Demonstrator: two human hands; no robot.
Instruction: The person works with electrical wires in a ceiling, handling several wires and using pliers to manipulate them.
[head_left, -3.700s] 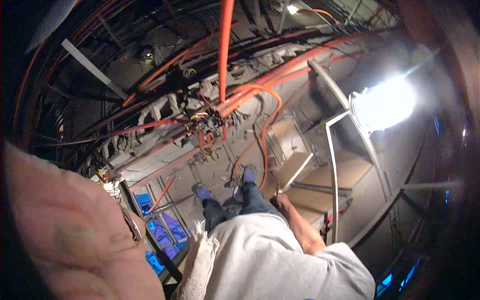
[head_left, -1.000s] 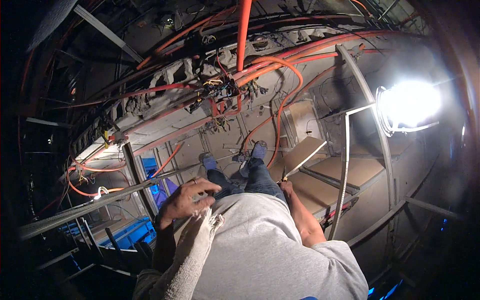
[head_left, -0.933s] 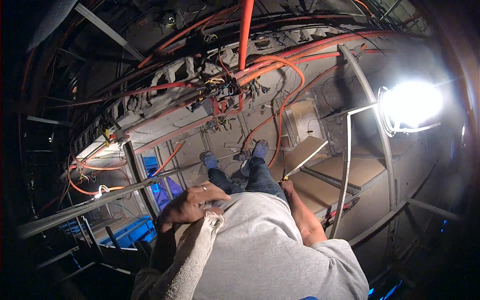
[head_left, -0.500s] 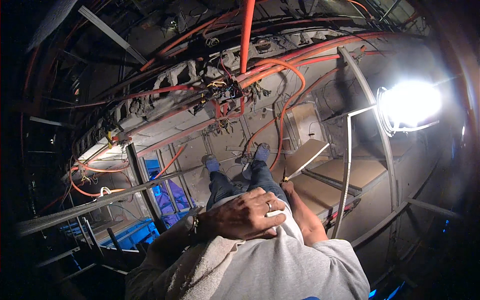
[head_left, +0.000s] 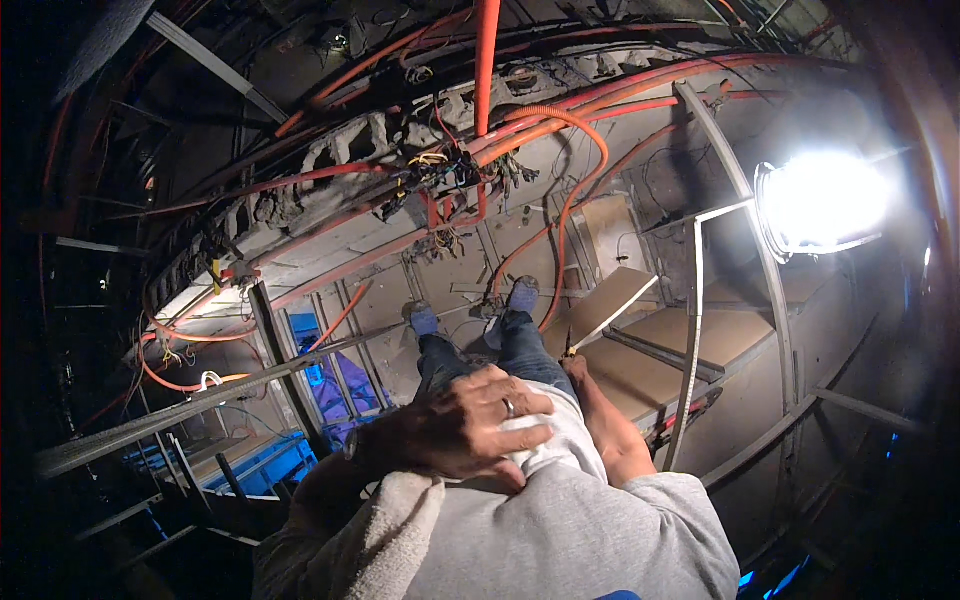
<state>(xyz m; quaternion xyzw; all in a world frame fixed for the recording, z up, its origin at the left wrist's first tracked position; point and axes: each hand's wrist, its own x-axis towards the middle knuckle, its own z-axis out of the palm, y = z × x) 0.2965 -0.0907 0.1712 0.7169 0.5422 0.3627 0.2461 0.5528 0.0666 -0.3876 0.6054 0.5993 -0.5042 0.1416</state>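
My left hand [head_left: 480, 425], with a ring on it, lies across the front of my grey T-shirt [head_left: 570, 510]. Its fingers are stretched out and apart, and nothing shows in them. Down at my right side, my right hand [head_left: 576, 368] is closed around a slim dark tool with a yellow part [head_left: 570, 351]; its exact kind is too small to tell. Just beyond that hand, a tilted piece of board [head_left: 612, 305] with a pale cut edge stands close to the tool. A beige towel [head_left: 385, 535] hangs over my left side.
Flat brown boards [head_left: 625, 378] and metal profiles lie at the right. A bright work lamp [head_left: 825, 203] shines behind an upright metal strip [head_left: 694, 330]. Orange conduits [head_left: 600, 150] and loose wires [head_left: 440, 172] cross ahead. A long metal bar [head_left: 190, 408] runs along the left.
My left hand has shifted slightly left and down over the shirt, uncovering more of the pale cloth at my waist. The right hand and its tool have hardly moved.
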